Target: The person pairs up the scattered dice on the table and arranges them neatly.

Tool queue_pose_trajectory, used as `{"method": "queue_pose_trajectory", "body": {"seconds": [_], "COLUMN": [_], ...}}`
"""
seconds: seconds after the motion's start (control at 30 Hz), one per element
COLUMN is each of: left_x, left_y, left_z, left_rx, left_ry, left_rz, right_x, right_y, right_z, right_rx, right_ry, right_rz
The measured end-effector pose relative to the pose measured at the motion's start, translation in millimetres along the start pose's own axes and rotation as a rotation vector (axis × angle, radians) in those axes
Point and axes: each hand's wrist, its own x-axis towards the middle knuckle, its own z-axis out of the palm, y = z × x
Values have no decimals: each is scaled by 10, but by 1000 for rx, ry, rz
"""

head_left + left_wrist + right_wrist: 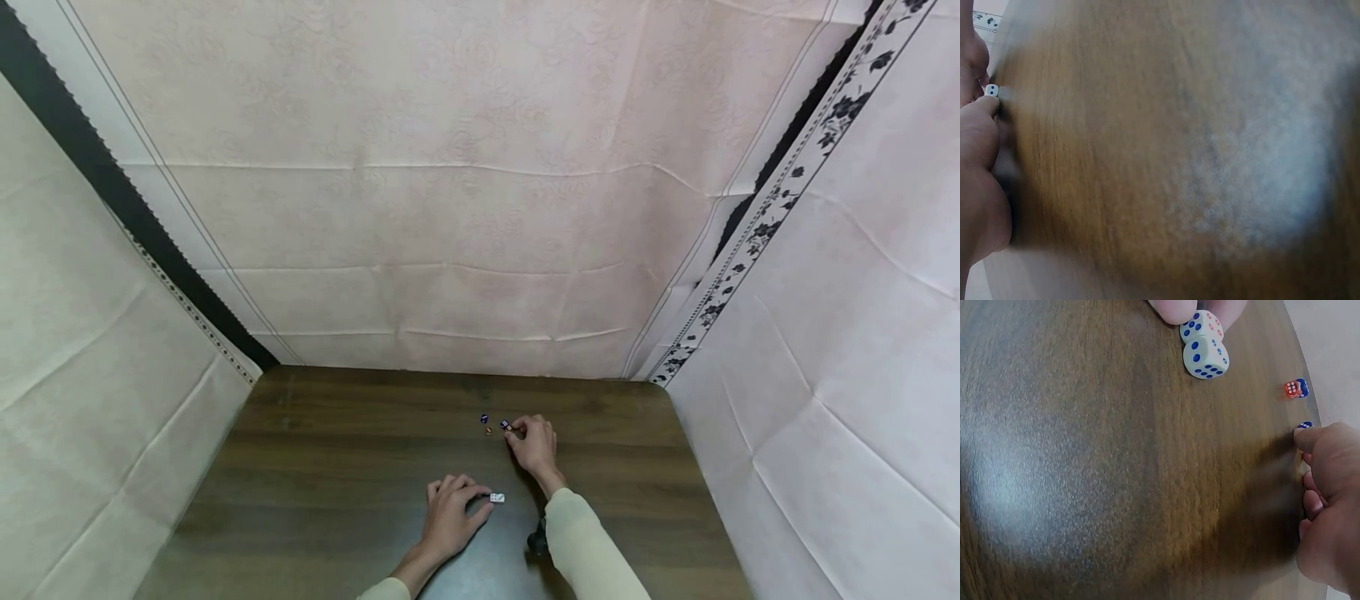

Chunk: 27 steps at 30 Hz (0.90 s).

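Two white dice with blue pips (1207,357) lie together on the dark wooden table (337,467). My left hand (448,517) pinches the rear white die (1202,325) between its thumb and a fingertip; the same die (991,91) shows at the thumb tip in the left wrist view. Further back, my right hand (534,446) is curled, and its fingertips hold a small blue die (1305,425). A small red die (1288,390) and another small blue die (1300,386) sit touching just beyond it, also seen as tiny specks (486,423) in the head view.
Pale patterned cloth walls (465,208) close in the table at the back and on both sides. A dark wrist-camera mount (537,542) sits under my right sleeve. Bare wood stretches to the left of my hands.
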Motion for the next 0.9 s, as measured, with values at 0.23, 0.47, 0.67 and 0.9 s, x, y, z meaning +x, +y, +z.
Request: {"method": "queue_pose_trajectory", "body": {"seconds": [0.23,0.47,0.67,0.9], "left_x": [-8,-8,-8,-13], "left_y": [-6,-14,-18,-22], "left_z": [18,23,36,44], "left_rx": [17,8,11,25], "left_ry": [36,19,37,63], "left_rz": [33,23,37,58], "right_x": [-4,-21,-32,-96], "right_y": [27,20,46,97], "right_z": [21,-3,-40,-157], "right_rx": [-2,-3,28,97], "right_ry": [-2,-5,-19,-34], "right_rz": [1,-1,-11,-56]}}
